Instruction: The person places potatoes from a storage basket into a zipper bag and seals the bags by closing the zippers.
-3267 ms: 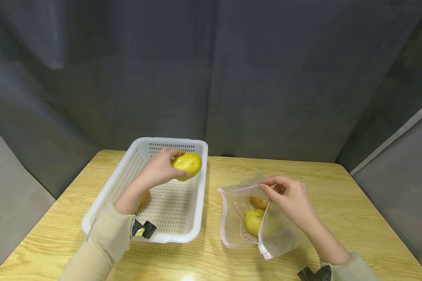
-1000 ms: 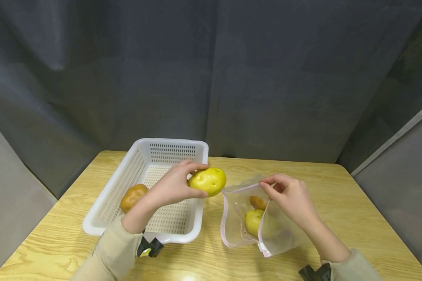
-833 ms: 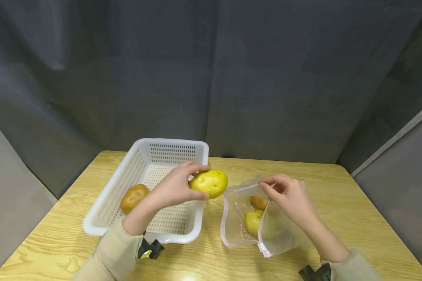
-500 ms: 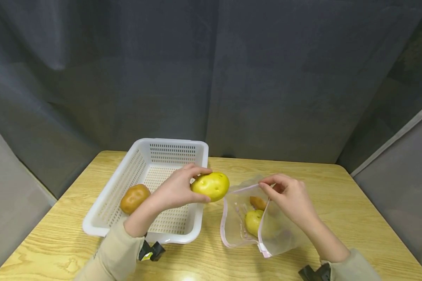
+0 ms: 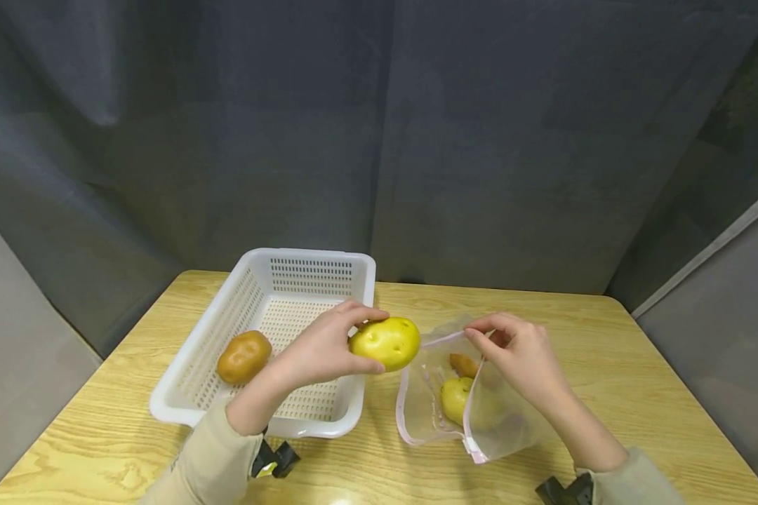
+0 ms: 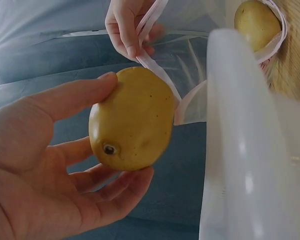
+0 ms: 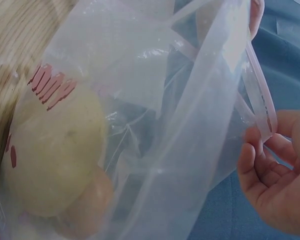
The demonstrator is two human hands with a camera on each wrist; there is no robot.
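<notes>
My left hand (image 5: 328,345) grips a yellow potato (image 5: 388,344) between thumb and fingers, above the gap between basket and bag. In the left wrist view a dark spot marks the side of this potato (image 6: 135,120). My right hand (image 5: 523,351) pinches the pink zip edge of a clear zip bag (image 5: 432,421), whose mouth gapes toward the left. Inside the bag lie a second yellow potato (image 5: 455,400) and a brown-orange item (image 5: 463,365), partly hidden. Through the film in the right wrist view, the bagged potato (image 7: 55,155) shows behind red print.
A white perforated basket (image 5: 354,414) stands on the left of the wooden table (image 5: 638,393). One brown potato (image 5: 244,356) lies in its left side. Dark curtain (image 5: 379,140) hangs behind the table.
My left hand has carried the yellow potato rightward, out from over the basket toward the bag mouth. The brown potato in the basket has come into full view. My right hand stays put.
</notes>
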